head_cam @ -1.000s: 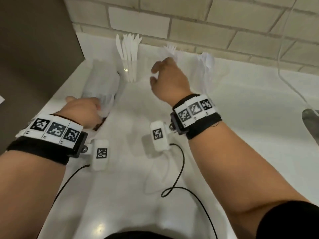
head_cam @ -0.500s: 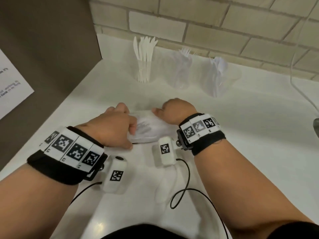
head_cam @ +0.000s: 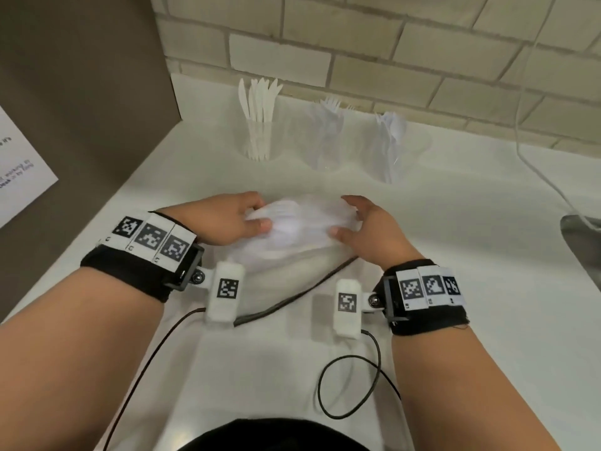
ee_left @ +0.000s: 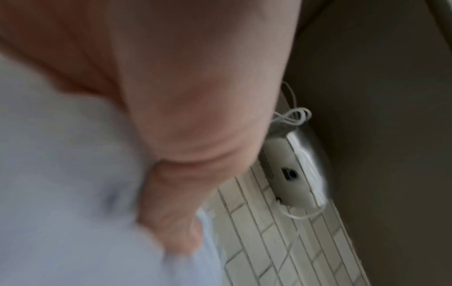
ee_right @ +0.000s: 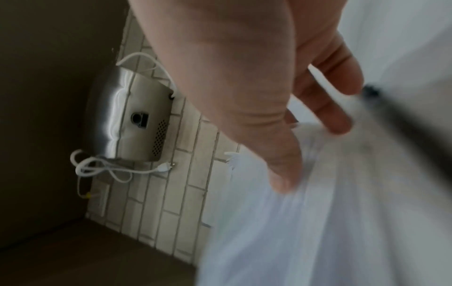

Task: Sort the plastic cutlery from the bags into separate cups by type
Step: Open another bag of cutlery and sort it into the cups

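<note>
A clear plastic bag [head_cam: 299, 229] of white cutlery lies on the white counter [head_cam: 471, 255] in front of me. My left hand [head_cam: 260, 219] grips its left end, thumb pressed into the plastic. My right hand [head_cam: 346, 219] curls round its right end, thumb on the near side and fingers over the far side. Both wrist views are blurred: the left hand [ee_left: 171, 212] is against the bag [ee_left: 73, 174], and the right hand [ee_right: 313, 154] spans the bag [ee_right: 318, 222]. Three clear cups stand at the back: knives [head_cam: 258, 125], forks [head_cam: 328, 138], spoons [head_cam: 390, 148].
A brown panel [head_cam: 81, 92] with a paper sheet [head_cam: 19, 177] walls off the left side. The brick wall [head_cam: 390, 60] runs behind the cups. A metal appliance [head_cam: 582, 229] and a white cable [head_cam: 536, 170] sit at the right edge. Black camera cables [head_cam: 351, 385] trail near my body.
A second ago my right hand was up at the cups and my left held the bag at the left. The bag now lies in the middle, and my hands have spread to its two ends.
</note>
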`<state>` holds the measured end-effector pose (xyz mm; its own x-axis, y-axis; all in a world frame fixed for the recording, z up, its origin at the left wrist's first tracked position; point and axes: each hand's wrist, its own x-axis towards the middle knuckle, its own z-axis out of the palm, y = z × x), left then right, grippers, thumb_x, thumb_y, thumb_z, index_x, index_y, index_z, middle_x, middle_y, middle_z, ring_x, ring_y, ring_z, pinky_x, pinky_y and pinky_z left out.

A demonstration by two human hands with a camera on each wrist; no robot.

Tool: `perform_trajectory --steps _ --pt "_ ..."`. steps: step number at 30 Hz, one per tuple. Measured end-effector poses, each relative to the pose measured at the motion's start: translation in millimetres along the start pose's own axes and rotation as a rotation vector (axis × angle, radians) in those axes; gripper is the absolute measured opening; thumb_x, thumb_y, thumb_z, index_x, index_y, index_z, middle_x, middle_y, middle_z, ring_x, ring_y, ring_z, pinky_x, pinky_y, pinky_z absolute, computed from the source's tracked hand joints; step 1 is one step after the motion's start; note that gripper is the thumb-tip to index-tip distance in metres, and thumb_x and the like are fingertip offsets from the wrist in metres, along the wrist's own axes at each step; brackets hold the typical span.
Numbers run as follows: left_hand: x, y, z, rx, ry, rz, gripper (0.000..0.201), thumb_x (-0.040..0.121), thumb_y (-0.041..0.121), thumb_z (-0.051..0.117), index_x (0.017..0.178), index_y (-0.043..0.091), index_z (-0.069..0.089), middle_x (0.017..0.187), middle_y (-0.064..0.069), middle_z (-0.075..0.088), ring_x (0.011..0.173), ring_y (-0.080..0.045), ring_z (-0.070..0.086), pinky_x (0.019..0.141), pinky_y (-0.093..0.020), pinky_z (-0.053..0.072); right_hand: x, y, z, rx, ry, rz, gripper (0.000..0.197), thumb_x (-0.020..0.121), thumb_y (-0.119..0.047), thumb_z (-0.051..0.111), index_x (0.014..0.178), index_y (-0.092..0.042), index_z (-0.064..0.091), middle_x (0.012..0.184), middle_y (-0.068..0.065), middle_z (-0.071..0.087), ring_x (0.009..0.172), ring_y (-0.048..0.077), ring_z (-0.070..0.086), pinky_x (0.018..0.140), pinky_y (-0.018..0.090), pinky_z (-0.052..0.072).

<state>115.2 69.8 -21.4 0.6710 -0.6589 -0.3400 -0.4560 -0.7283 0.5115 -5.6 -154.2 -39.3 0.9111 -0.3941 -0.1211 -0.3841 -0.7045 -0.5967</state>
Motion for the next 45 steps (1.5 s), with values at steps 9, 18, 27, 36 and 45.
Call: perform_trajectory --steps 9,18,27,36,45 --pt "-16 20 20 0.157 0.203 0.226 0.023 0.076 0.057 0.065 0.09 0.041 0.059 0.107 0.01 0.045 0.105 -0.014 0.048 0.103 -0.04 0.031 -13 5 2 -0.022 -0.026 -0.001 0.024 0.077 0.0 0.061 0.087 -0.021 0.067 0.081 -0.01 0.061 0.074 0.009 0.058 0.057 0.008 0.037" --pt "-15 24 29 0.539 -0.155 0.035 0.106 0.052 0.071 0.074 0.144 0.045 0.027 0.159 0.004 -0.007 0.147 -0.022 -0.007 0.117 -0.047 -0.001 -26 -15 31 -0.351 -0.171 -0.033 0.01 0.081 -0.032 0.068 0.089 -0.037 0.067 0.09 -0.015 0.054 0.107 0.017 0.053 0.093 0.04 0.035" --pt "-56 42 -38 0.059 0.507 0.213 0.01 0.083 0.035 0.068 0.078 0.027 0.064 0.07 0.008 0.062 0.069 -0.011 0.058 0.059 -0.025 0.041 -37 -55 -48 -0.012 0.332 -0.273 0.017 0.088 -0.026 0.063 0.078 -0.037 0.055 0.064 -0.018 0.053 0.068 0.011 0.051 0.089 0.049 0.047" --pt "-68 71 -68 -0.315 1.035 0.39 0.019 0.074 0.031 0.078 0.086 0.038 0.064 0.078 0.02 0.052 0.059 0.007 0.047 0.064 -0.009 0.037 -65 -92 -100 0.053 0.439 -0.374 0.004 0.089 -0.03 0.064 0.091 -0.03 0.067 0.073 -0.022 0.06 0.07 0.0 0.058 0.068 0.015 0.045" --pt "-66 94 -53 -0.564 0.907 0.4 0.038 0.066 0.023 0.086 0.092 0.023 0.058 0.07 0.006 0.065 0.053 0.002 0.052 0.06 -0.013 0.047 -54 -134 -63 -0.025 0.502 -0.555 0.031 0.09 -0.046 0.053 0.115 -0.033 0.065 0.11 -0.01 0.07 0.106 0.015 0.062 0.095 0.049 0.044"
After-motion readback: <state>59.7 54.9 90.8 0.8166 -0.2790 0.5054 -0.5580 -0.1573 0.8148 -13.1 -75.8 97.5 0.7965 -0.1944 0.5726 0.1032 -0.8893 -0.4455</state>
